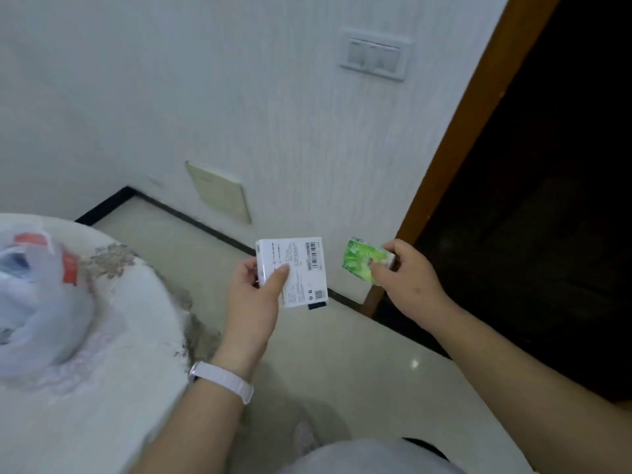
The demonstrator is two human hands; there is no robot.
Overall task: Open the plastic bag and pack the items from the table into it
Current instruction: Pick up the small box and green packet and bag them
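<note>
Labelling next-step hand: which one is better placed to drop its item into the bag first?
Left, probably. The left hand with the white box is nearer the plastic bag on the table. The right hand with the green packet is farther, toward the doorway.

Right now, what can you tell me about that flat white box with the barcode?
The flat white cardboard box is a thin rectangle with small black print, a barcode near its top right and a little square code near its bottom right. The left hand holds it up over the floor, thumb pressed on its printed face, fingers behind. It is tilted slightly. Something dark pokes out below its bottom edge.
</note>
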